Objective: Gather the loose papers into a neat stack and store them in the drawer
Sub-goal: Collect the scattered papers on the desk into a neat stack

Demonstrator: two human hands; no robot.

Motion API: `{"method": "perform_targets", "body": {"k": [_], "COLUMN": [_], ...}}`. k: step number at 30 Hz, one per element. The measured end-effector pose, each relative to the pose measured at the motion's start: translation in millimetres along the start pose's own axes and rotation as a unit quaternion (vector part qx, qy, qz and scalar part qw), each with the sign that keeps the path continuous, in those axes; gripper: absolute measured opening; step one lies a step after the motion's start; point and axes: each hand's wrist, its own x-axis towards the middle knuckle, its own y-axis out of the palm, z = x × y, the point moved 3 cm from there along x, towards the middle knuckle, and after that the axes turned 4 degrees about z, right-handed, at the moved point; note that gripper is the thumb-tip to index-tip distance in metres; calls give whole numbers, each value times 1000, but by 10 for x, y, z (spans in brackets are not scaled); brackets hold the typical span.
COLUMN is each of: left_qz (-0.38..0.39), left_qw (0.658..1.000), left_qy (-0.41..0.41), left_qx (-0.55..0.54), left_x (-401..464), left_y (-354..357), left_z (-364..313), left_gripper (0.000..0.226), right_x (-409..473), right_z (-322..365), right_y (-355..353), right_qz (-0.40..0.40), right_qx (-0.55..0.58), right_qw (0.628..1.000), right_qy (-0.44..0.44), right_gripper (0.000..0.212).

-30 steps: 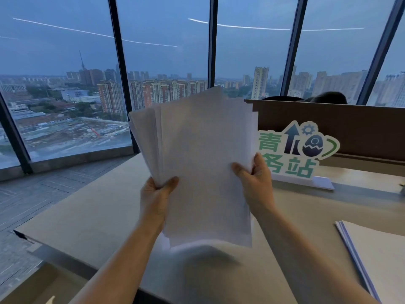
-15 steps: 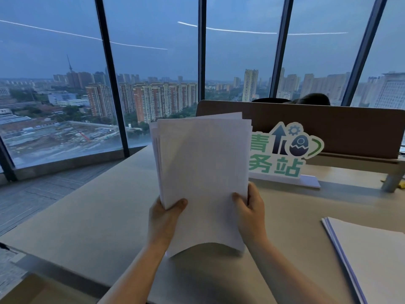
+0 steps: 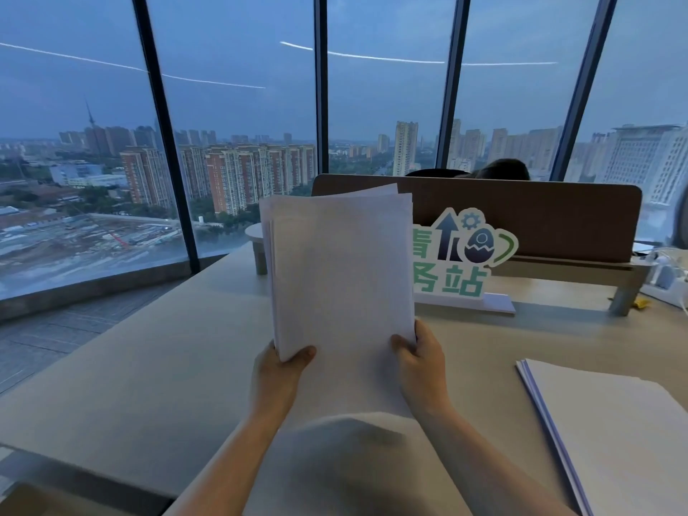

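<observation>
A stack of white papers [image 3: 340, 277] stands upright in front of me, its bottom edge resting on the beige desk [image 3: 149, 385] and curling toward me. My left hand [image 3: 277, 374] grips the lower left edge, thumb on the front sheet. My right hand [image 3: 420, 363] grips the lower right edge the same way. The sheet edges at the top and left are still slightly uneven. No drawer is in view.
A second pile of white papers [image 3: 610, 430] lies flat at the desk's right. A green and white sign [image 3: 461, 262] stands behind the stack, before a brown divider panel [image 3: 551, 214]. White cables and a power strip [image 3: 666, 277] lie far right. Floor-to-ceiling windows [image 3: 231, 106] are beyond.
The fanned, raised sheets have come down onto the desk and drawn together into a tighter upright stack. Both hands slid lower along its sides.
</observation>
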Motion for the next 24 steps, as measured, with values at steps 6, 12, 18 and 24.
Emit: {"method": "perform_targets", "body": {"k": [6,12,18,24], "left_qz": [47,102,183,241], "left_qw": [998,992,978,966], "left_qy": [29,23,5,-18], "left_qx": [-8,-67,-100,-90], "left_x": [-121,-334,-593,-845], "left_y": [463,1065,1644,2141], "left_z": [-224,-350,-368,-371], "left_gripper": [29,23,22,20], "right_x": [75,68,-27,-122], "right_z": [122,180,172,92], "right_y": [-567,-1241,-1899,-2472], "right_qz": [-24,-68,-102,-133], "right_qx": [-64,-129,-169,-198], "right_qw": [998,989,980,968], "right_qy": [-3,7,28,76], "right_gripper": [25,21,16,18]}}
